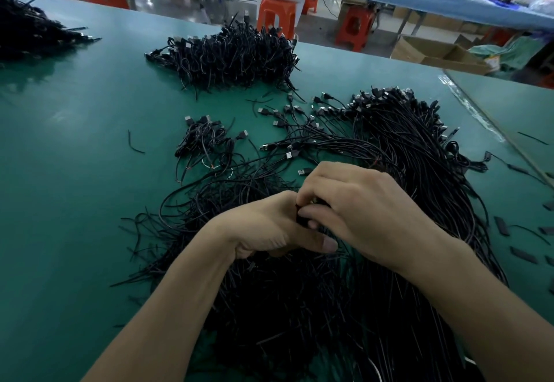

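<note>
One green table [75, 202] bears four heaps of black cables [233, 55], too many to number singly. Beyond it I count at least six orange stools [275, 16] and one cardboard box [434, 55].

Dim, cool overhead light; soft glare on table [60, 118] far left of fingers [317, 211]. Edges bend, bg beyond fingers soft

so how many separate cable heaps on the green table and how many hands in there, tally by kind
cable heaps: 4 (far-left heap, far-middle heap, small bundle, big spread)
hands: 2 (left hand, right hand, both pinching cables over the big spread)
total: 6
</note>
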`<action>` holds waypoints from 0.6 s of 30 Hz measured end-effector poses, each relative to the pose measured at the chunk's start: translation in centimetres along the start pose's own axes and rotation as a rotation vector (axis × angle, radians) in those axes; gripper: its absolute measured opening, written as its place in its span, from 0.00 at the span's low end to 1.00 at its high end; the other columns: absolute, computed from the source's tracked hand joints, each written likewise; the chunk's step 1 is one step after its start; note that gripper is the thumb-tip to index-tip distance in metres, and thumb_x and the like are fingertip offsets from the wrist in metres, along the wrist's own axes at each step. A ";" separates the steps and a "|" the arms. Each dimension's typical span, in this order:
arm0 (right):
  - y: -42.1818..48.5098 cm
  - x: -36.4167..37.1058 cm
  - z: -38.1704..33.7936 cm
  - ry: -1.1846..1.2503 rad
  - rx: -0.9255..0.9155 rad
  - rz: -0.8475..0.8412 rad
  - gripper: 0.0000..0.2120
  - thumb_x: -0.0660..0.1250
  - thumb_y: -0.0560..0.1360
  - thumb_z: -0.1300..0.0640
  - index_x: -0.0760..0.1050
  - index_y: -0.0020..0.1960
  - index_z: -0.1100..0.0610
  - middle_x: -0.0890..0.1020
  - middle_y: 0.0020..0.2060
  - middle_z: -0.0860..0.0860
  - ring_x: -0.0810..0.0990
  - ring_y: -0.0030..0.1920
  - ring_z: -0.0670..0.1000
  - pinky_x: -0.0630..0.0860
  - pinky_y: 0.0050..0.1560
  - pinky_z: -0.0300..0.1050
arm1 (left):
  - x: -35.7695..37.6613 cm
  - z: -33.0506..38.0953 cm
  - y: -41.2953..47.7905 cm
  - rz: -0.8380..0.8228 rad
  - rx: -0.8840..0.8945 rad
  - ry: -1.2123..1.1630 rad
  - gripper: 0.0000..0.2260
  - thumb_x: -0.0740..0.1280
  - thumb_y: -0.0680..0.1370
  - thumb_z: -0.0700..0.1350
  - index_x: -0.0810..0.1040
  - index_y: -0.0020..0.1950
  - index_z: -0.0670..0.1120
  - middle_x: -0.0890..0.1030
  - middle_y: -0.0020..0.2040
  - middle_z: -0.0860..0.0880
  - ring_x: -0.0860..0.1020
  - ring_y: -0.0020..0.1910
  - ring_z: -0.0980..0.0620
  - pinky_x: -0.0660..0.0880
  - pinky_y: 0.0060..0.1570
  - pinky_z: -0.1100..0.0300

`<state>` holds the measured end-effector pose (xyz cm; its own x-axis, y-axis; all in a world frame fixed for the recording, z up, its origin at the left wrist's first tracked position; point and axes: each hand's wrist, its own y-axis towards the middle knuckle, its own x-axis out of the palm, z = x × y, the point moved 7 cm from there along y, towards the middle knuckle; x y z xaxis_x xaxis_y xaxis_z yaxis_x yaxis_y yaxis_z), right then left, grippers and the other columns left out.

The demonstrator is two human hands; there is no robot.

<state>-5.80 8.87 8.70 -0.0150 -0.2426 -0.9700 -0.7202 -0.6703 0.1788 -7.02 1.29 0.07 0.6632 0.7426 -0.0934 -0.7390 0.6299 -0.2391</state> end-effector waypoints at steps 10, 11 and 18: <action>0.2 1.0 -0.8 -0.225 -0.106 -0.020 0.07 0.73 0.75 0.59 0.77 0.52 0.53 0.77 0.49 0.49 0.74 0.48 0.51 0.72 0.29 0.46 | -0.5 -0.5 0.4 0.046 0.002 -0.020 0.17 0.74 0.74 0.42 0.70 0.44 0.32 0.64 0.30 0.48 0.58 0.26 0.53 0.56 0.24 0.63; 0.2 1.1 -0.7 -0.232 -0.097 -0.005 0.09 0.74 0.74 0.59 0.77 0.52 0.53 0.77 0.49 0.49 0.74 0.48 0.51 0.72 0.29 0.45 | -0.6 -0.5 0.4 0.052 0.005 -0.024 0.16 0.74 0.74 0.41 0.70 0.44 0.32 0.65 0.30 0.47 0.58 0.27 0.53 0.56 0.24 0.62; -0.1 -0.1 0.6 -0.145 -0.008 0.303 0.10 0.59 0.81 0.54 0.77 0.50 0.57 0.76 0.48 0.51 0.72 0.51 0.53 0.77 0.31 0.48 | -1.4 0.7 0.3 0.131 0.064 -0.391 0.11 0.62 0.77 0.38 0.71 0.36 0.48 0.64 0.28 0.54 0.59 0.24 0.58 0.55 0.22 0.66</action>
<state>-6.17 9.41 8.68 -0.3268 -0.3297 -0.8857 -0.6622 -0.5888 0.4635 -8.24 0.57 0.79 0.4772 0.8402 0.2577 -0.8281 0.5281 -0.1883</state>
